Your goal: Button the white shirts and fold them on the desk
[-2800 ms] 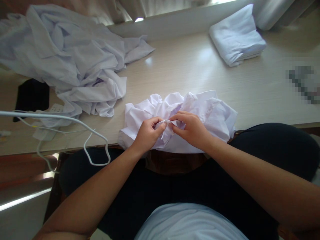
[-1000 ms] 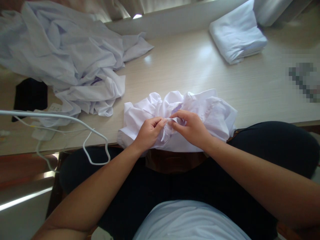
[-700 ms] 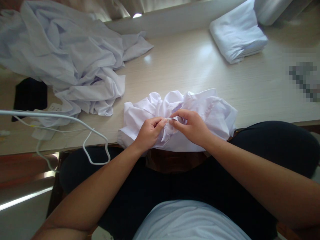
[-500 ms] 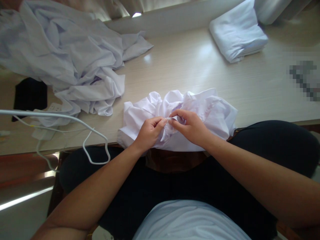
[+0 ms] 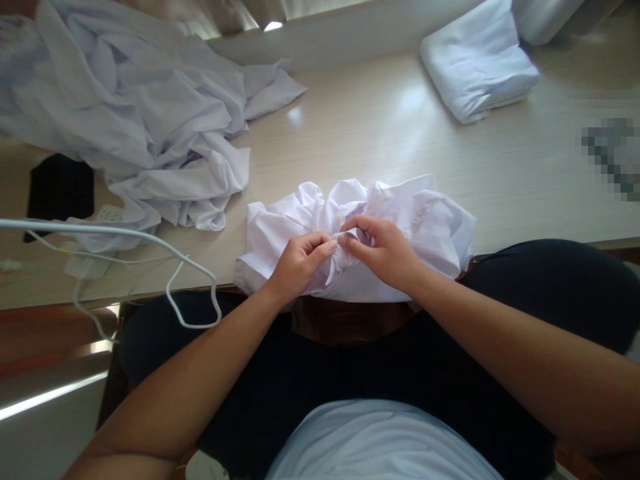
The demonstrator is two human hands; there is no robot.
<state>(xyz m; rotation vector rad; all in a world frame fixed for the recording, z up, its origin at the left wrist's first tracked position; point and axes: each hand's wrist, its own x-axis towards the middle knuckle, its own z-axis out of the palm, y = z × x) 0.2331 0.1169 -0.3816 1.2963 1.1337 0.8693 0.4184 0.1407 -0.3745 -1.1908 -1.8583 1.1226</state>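
A bunched white cloth (image 5: 425,220) lies along the table's near edge, just in front of my lap. My left hand (image 5: 301,261) pinches a narrow fold of it between thumb and forefinger. Close by on the right, my right hand (image 5: 380,248) grips the same strip, its thumb and forefinger pressed on the fabric. The two sets of fingertips almost meet. Whether a button, thread or needle is between them is too small to tell.
A large crumpled white cloth (image 5: 175,120) covers the table's left side, beside a black item (image 5: 61,190) and a power strip (image 5: 95,257). A white cable (image 5: 150,239) hangs in front. Folded white fabric (image 5: 480,67) sits back right; a blurred object (image 5: 615,157) lies far right.
My right fingers have shifted slightly away from the left fingertips, and a little more of the strip shows between them. Both hands keep their hold on the white cloth.
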